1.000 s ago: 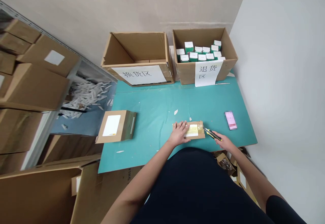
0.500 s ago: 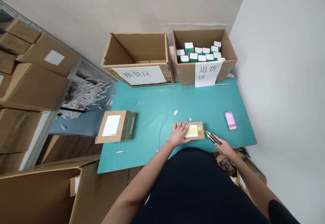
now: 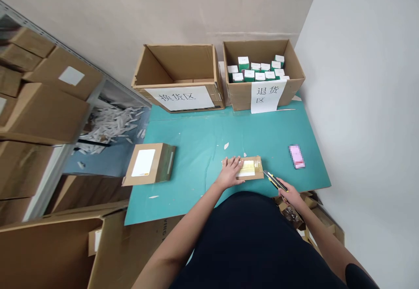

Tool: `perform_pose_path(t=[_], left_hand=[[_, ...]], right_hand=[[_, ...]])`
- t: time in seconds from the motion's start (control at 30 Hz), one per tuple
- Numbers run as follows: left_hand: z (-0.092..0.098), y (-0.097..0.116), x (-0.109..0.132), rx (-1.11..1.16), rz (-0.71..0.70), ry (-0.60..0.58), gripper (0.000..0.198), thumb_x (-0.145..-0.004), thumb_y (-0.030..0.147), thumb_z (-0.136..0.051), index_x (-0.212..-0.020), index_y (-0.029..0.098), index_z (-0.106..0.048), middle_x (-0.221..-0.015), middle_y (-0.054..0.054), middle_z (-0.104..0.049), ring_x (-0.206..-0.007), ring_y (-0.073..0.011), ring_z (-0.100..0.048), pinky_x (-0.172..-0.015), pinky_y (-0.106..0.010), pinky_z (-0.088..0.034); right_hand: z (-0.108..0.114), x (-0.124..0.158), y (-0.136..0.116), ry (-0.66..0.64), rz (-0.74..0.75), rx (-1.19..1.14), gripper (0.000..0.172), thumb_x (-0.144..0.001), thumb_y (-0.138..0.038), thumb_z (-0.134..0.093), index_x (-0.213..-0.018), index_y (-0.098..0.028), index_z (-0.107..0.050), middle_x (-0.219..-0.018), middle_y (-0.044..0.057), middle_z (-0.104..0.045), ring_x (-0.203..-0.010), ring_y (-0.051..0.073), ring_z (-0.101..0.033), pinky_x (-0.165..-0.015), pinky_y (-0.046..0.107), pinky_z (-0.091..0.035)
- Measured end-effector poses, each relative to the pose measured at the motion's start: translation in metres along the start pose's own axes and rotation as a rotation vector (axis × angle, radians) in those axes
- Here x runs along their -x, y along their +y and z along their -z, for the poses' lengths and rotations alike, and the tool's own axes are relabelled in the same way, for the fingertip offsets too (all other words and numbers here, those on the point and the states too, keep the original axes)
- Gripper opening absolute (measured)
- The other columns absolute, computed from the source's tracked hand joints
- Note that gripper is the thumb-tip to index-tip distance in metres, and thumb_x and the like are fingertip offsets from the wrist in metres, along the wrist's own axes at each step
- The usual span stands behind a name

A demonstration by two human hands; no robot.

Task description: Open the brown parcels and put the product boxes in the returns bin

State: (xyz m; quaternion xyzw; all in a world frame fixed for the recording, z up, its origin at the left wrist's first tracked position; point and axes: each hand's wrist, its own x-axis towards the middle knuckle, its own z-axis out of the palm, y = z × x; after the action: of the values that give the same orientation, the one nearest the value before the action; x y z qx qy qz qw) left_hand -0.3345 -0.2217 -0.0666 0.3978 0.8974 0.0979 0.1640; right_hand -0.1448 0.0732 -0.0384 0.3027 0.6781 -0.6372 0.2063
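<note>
A small cardboard box (image 3: 258,175) with a white label and shiny clear tape lies near the front edge of the table. My left hand (image 3: 230,173) rests on its left end, palm down, fingers spread. In my right hand (image 3: 290,194) is a yellow and black utility knife (image 3: 276,181), fingers wrapped round its handle. The knife's blade points up and left, its tip at the right end of the box; whether it touches the cardboard I cannot tell.
On the teal table (image 3: 193,140) stand a labelled carton (image 3: 143,165) at left and a pixelated pink phone (image 3: 297,156) at right. Behind are two open boxes with paper signs, the left (image 3: 176,94) and the right (image 3: 238,94), which holds several green-and-white packages. Shelves of cartons (image 3: 59,110) rise at left.
My right hand and the utility knife have shifted slightly down and to the right. My left hand and the small box keep their place.
</note>
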Motion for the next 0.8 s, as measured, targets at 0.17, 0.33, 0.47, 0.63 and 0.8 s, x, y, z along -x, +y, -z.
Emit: perform_pose_path(t=[0.17, 0.33, 0.47, 0.63, 0.8], left_hand=[[-0.001, -0.001, 0.002, 0.008, -0.014, 0.003, 0.097, -0.078, 0.061, -0.071, -0.158, 0.023, -0.033, -0.164, -0.016, -0.031, -0.151, -0.0398, -0.024, -0.122, -0.063, -0.005], [-0.005, -0.001, 0.003, 0.007, -0.018, 0.012, 0.098, -0.077, 0.062, -0.071, -0.158, 0.022, -0.032, -0.164, -0.016, -0.03, -0.151, -0.0395, -0.024, -0.122, -0.063, -0.004], [-0.01, -0.004, 0.003, 0.003, -0.034, 0.043, 0.099, -0.077, 0.063, -0.071, -0.158, 0.02, -0.032, -0.164, -0.017, -0.031, -0.151, -0.0401, -0.025, -0.122, -0.063, -0.005], [-0.015, -0.006, 0.003, -0.005, -0.047, 0.08, 0.098, -0.078, 0.064, -0.07, -0.157, 0.02, -0.033, -0.163, -0.018, -0.033, -0.15, -0.0403, -0.025, -0.122, -0.063, -0.004], [-0.018, -0.007, 0.002, -0.003, -0.053, 0.102, 0.097, -0.078, 0.064, -0.07, -0.157, 0.02, -0.034, -0.162, -0.018, -0.034, -0.15, -0.0405, -0.026, -0.122, -0.063, -0.005]], right_hand=[[0.002, -0.012, -0.006, 0.035, 0.026, -0.011, 0.079, -0.078, -0.046, -0.067, -0.151, -0.023, -0.047, -0.07, -0.005, -0.061, -0.04, 0.008, -0.048, -0.033, 0.018, -0.035], [-0.003, -0.026, -0.015, -0.005, 0.022, -0.008, 0.077, -0.081, -0.043, -0.065, -0.153, -0.026, -0.044, -0.071, -0.006, -0.062, -0.041, 0.008, -0.049, -0.033, 0.018, -0.036], [-0.006, -0.032, -0.018, -0.013, 0.013, 0.008, 0.076, -0.082, -0.042, -0.065, -0.153, -0.026, -0.043, -0.072, -0.005, -0.063, -0.042, 0.008, -0.05, -0.034, 0.017, -0.036], [-0.005, -0.037, -0.018, 0.005, 0.007, 0.032, 0.074, -0.083, -0.042, -0.064, -0.153, -0.026, -0.043, -0.071, -0.005, -0.063, -0.042, 0.009, -0.051, -0.034, 0.018, -0.037], [-0.006, -0.039, -0.018, -0.012, 0.022, 0.038, 0.074, -0.083, -0.041, -0.062, -0.153, -0.025, -0.043, -0.072, -0.005, -0.063, -0.042, 0.008, -0.05, -0.034, 0.018, -0.036]])
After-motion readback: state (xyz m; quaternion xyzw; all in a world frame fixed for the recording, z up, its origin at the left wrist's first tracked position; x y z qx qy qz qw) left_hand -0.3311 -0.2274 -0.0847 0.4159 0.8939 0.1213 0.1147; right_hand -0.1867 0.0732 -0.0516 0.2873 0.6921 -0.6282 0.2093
